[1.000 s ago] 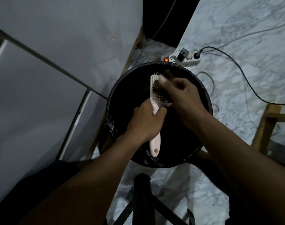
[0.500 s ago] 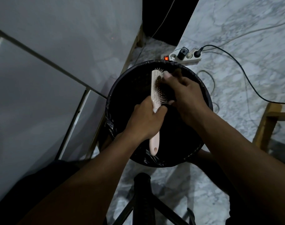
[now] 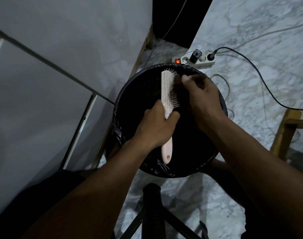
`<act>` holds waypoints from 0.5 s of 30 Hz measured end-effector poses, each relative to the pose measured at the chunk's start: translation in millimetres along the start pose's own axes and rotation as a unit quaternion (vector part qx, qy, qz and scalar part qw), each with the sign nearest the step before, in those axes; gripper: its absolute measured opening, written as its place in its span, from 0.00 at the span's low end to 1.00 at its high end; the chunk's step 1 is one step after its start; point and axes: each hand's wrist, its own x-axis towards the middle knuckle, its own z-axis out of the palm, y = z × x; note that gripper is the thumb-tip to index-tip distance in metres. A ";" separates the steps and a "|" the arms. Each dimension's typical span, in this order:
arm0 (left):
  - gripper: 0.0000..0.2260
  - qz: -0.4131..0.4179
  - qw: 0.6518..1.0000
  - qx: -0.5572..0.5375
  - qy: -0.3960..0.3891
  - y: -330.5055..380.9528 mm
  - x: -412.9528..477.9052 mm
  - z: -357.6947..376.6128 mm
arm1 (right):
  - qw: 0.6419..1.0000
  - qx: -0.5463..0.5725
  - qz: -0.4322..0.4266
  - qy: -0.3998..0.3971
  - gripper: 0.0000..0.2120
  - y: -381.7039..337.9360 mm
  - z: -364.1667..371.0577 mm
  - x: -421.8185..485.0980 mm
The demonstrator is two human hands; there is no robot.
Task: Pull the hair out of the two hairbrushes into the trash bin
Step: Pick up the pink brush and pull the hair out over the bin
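Observation:
A pale pink hairbrush (image 3: 166, 87) is held over the round black trash bin (image 3: 130, 94), which is lined with a black bag. My left hand (image 3: 156, 126) grips the brush by its handle, bristles facing right. My right hand (image 3: 201, 95) is at the bristles, its fingertips pinched on a dark clump of hair (image 3: 177, 83) beside the upper part of the brush head. Only one hairbrush is in view.
A white power strip (image 3: 194, 60) with a red light lies on the marble floor behind the bin, with cables trailing right. A grey cabinet (image 3: 52, 75) stands at the left, a wooden frame (image 3: 285, 133) at the right, and a black stand (image 3: 152, 209) below.
My right hand has moved up along the bristles toward the brush tip and slightly away to the right, drawing the hair out. My left hand keeps the brush almost still.

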 end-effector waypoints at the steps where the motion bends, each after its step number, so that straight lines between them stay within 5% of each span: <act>1: 0.11 0.002 1.000 0.004 -0.004 0.2 -0.5 0.5 | 1.000 -0.012 -0.008 -0.017 0.15 -1.0 -0.1 -2.3; 9: 0.10 0.023 1.000 0.001 -0.015 0.6 -2.1 2.8 | 0.995 -0.081 -0.055 0.010 0.07 -4.3 -2.8 -1.0; 13: 0.09 0.025 1.000 -0.009 0.006 1.5 2.0 -0.7 | 0.997 0.058 0.026 0.039 0.03 -4.2 -1.1 0.9; 15: 0.08 0.019 1.000 -0.014 0.016 0.9 4.0 -2.1 | 0.987 0.137 0.078 -0.009 0.01 -8.7 -0.1 -0.8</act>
